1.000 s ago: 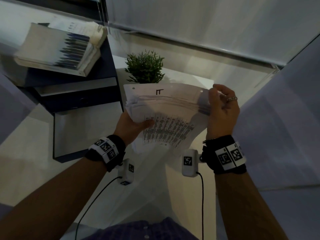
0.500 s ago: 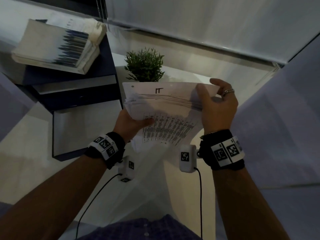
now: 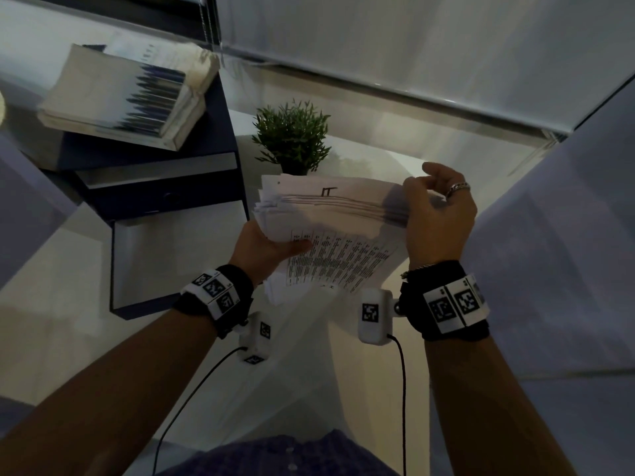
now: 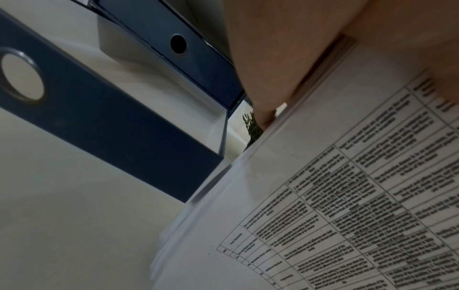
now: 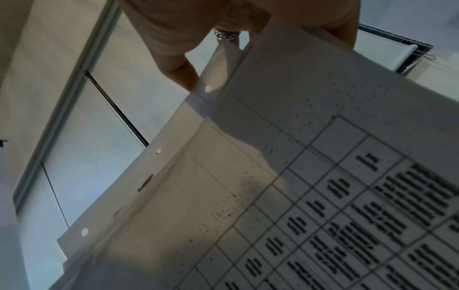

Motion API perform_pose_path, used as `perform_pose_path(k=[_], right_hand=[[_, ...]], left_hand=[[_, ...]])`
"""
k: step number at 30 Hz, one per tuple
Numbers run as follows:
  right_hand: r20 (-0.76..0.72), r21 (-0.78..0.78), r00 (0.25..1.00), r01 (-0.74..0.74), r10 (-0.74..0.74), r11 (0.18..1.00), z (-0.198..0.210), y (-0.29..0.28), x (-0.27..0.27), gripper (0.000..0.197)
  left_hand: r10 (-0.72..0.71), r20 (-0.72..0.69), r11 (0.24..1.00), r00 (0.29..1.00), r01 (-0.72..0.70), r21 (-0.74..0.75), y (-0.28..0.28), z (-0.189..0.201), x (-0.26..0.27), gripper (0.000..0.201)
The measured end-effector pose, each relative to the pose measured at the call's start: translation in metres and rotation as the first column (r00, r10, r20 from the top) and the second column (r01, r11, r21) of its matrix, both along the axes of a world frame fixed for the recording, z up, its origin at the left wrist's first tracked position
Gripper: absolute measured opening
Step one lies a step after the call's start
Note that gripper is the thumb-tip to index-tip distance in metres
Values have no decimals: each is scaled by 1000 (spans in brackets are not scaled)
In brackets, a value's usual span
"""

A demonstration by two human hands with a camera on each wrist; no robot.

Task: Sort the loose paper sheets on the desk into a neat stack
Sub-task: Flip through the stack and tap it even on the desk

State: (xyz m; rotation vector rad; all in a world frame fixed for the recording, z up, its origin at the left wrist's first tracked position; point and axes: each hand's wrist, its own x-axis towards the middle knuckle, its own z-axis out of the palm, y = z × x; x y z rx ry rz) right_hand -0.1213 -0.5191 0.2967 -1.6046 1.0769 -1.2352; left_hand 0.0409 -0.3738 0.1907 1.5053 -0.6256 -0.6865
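Note:
A fanned bundle of white paper sheets (image 3: 330, 231) with printed tables is held up above the desk in both hands. My left hand (image 3: 271, 249) grips its lower left edge, thumb on the front sheet. My right hand (image 3: 436, 214) holds the right edge, with a ringed finger and the thumb curled over the top corner. In the left wrist view the printed sheets (image 4: 335, 196) fill the right side under my fingers (image 4: 270, 58). From the right wrist, punched sheets (image 5: 273, 176) show with their edges staggered, and my fingers (image 5: 178, 49) grip the far end.
A dark blue drawer unit (image 3: 165, 201) stands at left with its lower drawer pulled out. On top lies another paper pile (image 3: 127, 97). A small green plant (image 3: 292, 135) stands just behind the held sheets. The pale desk (image 3: 68, 338) stretches below.
My right hand has shifted along the bundle's right edge and its thumb and fingers now curl over the top corner. The bundle has stayed at about the same height.

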Motion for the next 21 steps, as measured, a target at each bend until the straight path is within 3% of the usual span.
perform_pose_path(k=[4,10,15,19,20,21], right_hand=[[39,50,999,-16,14,999,-8,-1,-4,37],[144,150,978,-170,149,974,-22,-6,-10,55],[87,183,990,-127,113,975,-22,-10,-5,47],[228,203,973,-81,33,976,-30,-8,-6,10],[260,199,966,-66,12,978,-32,-8,-6,6],[275,207,961,-53,-6,977,-33,-8,-6,16]], left_hand=[[1,-27,1000,1000,-2,-13,1,0,0,51],[-10,-43,999,999,8,-47,-1,3,0,53],[-37,-22,999,999,36,-41,-2,2,3,56],[-61,6,998,998,61,-30,-2,4,4,54],[-55,9,998,998,56,-34,-2,5,3,54],[-45,12,998,999,45,-37,-3,7,1,54]])
